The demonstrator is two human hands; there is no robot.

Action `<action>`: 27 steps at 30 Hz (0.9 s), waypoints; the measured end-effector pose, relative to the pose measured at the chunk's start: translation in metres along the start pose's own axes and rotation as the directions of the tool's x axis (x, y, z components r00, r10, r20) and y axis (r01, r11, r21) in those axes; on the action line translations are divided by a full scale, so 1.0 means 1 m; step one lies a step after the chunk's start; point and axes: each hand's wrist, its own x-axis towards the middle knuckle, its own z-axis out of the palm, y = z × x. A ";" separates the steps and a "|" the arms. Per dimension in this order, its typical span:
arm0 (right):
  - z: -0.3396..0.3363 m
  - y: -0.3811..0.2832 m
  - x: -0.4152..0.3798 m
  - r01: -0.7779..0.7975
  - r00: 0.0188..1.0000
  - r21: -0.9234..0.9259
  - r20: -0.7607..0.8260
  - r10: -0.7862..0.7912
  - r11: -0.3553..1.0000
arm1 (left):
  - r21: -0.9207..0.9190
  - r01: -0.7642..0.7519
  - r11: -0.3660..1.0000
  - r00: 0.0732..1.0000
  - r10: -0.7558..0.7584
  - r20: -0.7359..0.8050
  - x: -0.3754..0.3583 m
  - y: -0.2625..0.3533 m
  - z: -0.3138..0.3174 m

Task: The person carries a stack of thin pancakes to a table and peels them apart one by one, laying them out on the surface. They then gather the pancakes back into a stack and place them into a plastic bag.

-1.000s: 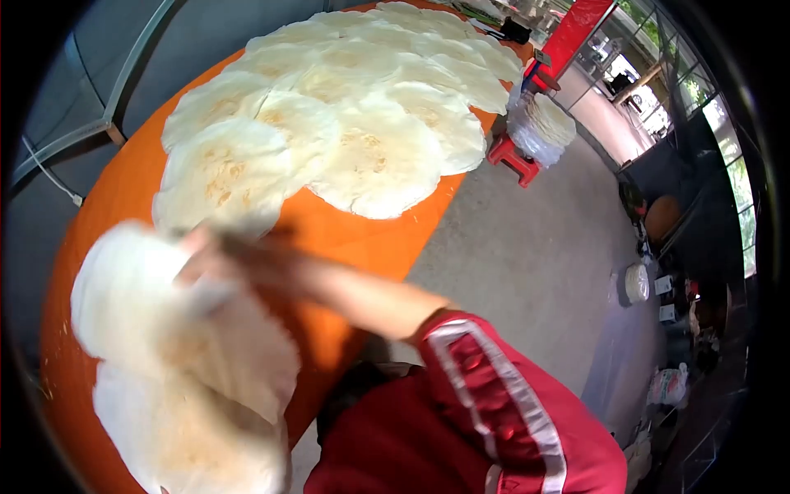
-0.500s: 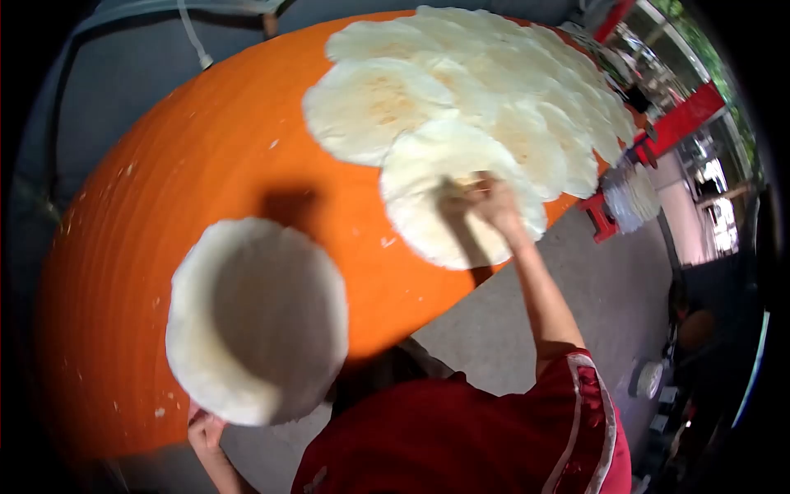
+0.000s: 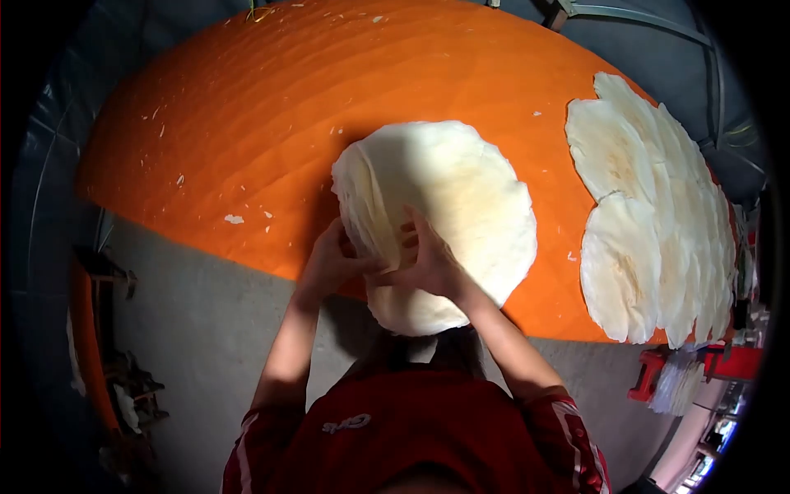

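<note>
A stack of thin, round, pale flatbreads (image 3: 469, 206) lies in front of me at the near edge of the orange surface, its lower part hanging past the edge. Along the left side the top sheet looks raised into a fold. My left hand (image 3: 333, 259) grips the stack's left edge, some of its fingers hidden by the sheets. Over the lower left of the stack, my right hand (image 3: 428, 262) has its fingers spread beside the fold. I cannot make out whether they touch the sheet. Both thumbs point toward each other.
The large orange surface (image 3: 271, 123) curves across the view, with small white flakes on it. Overlapping flatbreads (image 3: 621, 263) cover its right end. Below that end is a red stool (image 3: 648, 375) beside a bagged stack. Grey floor (image 3: 197, 329) shows at the left.
My view has swung left. My right hand has left the flatbread laid among the others and come to the stack. The stack now sits centrally, between both hands.
</note>
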 end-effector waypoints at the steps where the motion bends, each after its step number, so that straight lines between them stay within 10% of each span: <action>1: 0.000 0.002 -0.001 -0.026 0.999 0.036 0.025 0.025 0.999 | 0.026 0.001 1.000 1.000 -0.001 -0.008 -0.002 -0.001 0.000; 10: 0.011 0.012 0.007 0.052 0.996 0.137 -0.086 -0.040 0.989 | -0.185 -0.074 0.980 0.997 0.078 0.012 -0.003 -0.012 -0.008; 14: 0.029 -0.030 0.006 -0.593 0.795 0.543 0.279 0.539 0.595 | -0.176 -0.083 0.981 0.975 0.044 -0.218 0.003 -0.027 0.005; 16: 0.021 -0.024 0.014 -0.346 0.924 0.453 0.013 0.382 0.822 | -0.341 -0.033 0.939 0.955 -0.071 -0.287 0.001 -0.040 0.002; 17: 0.015 -0.008 0.026 0.044 0.969 0.099 -0.247 -0.018 0.994 | -0.424 -0.066 0.903 0.965 -0.051 -0.258 0.008 -0.040 -0.007; 20: -0.093 -0.036 0.034 -0.192 0.980 0.195 0.094 0.177 0.962 | -0.506 -0.048 0.861 0.967 -0.087 -0.240 0.021 0.020 -0.013; 22: -0.167 -0.036 0.034 -0.159 0.986 0.612 0.065 0.151 0.775 | -0.448 -0.064 0.892 0.952 -0.080 -0.296 0.033 0.057 -0.021; 27: -0.321 -0.017 -0.036 -0.025 0.922 0.669 -0.272 0.276 0.743 | -0.498 0.020 0.867 0.954 -0.166 -0.251 0.063 0.041 -0.103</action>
